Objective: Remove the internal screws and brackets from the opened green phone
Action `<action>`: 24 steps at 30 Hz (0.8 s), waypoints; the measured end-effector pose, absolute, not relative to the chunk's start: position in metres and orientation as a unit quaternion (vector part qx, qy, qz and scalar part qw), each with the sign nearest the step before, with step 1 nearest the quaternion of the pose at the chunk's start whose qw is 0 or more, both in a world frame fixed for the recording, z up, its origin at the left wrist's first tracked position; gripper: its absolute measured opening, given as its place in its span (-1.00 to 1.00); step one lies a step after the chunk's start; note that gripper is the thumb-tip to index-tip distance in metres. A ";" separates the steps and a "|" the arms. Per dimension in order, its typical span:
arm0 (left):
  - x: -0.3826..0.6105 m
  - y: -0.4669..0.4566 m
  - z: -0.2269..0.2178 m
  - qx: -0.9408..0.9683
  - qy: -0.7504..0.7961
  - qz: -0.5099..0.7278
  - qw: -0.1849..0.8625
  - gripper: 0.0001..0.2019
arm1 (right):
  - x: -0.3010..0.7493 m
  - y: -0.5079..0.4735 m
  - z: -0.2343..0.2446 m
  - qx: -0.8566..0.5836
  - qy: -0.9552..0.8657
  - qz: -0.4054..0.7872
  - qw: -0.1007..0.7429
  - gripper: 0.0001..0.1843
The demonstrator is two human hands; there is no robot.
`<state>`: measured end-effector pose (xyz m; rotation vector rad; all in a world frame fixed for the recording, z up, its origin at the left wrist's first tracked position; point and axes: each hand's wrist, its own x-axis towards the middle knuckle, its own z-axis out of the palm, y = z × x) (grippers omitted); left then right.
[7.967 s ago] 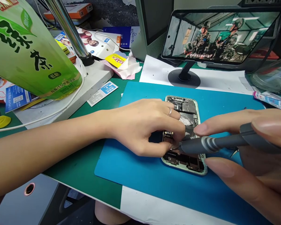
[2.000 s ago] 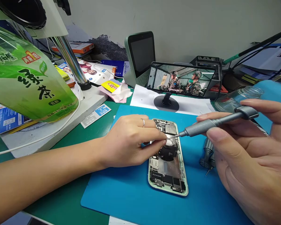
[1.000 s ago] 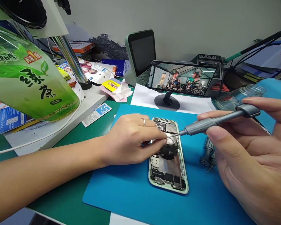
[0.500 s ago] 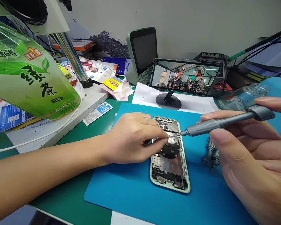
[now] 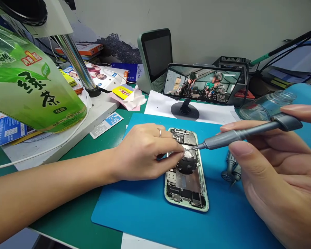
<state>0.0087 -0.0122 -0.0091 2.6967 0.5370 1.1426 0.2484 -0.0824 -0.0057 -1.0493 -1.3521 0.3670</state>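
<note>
An opened smartphone point(image 5: 193, 185) lies on the blue mat point(image 5: 142, 207), its inner parts and a round black piece showing. My left hand point(image 5: 147, 152), a ring on one finger, reaches over the phone's left edge with thumb and forefinger pinched together. Their tips meet the thin point of a grey precision screwdriver point(image 5: 226, 139) above the phone; anything small between them is too fine to make out. Between the thumb and fingers of my right hand point(image 5: 277, 166) the screwdriver is held at a slant, its tip pointing left.
More grey screwdrivers point(image 5: 232, 167) lie right of the phone, partly behind my right hand. A propped phone point(image 5: 202, 84) on a stand plays a video at the back, near a glass jar point(image 5: 266, 105). A green tea bottle point(image 5: 38, 83) and a microscope stand point(image 5: 75, 62) occupy the left.
The whole view has shifted slightly, so everything sits a little further left. Both hands and the screwdriver keep the same pose over the phone. The picture on the propped phone differs.
</note>
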 end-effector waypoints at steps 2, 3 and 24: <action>0.009 -0.012 -0.009 0.902 0.177 0.385 0.079 -0.87 | 0.241 -0.080 0.000 -0.493 -0.608 0.155 0.603 -0.35; 0.009 -0.012 -0.009 0.902 0.175 0.386 0.079 -0.87 | 0.238 -0.080 0.003 -0.515 -0.616 0.148 0.578 -0.33; 0.009 -0.010 -0.011 0.896 0.187 0.379 0.136 -0.89 | 0.248 -0.075 -0.002 -0.523 -0.634 0.118 0.557 -0.33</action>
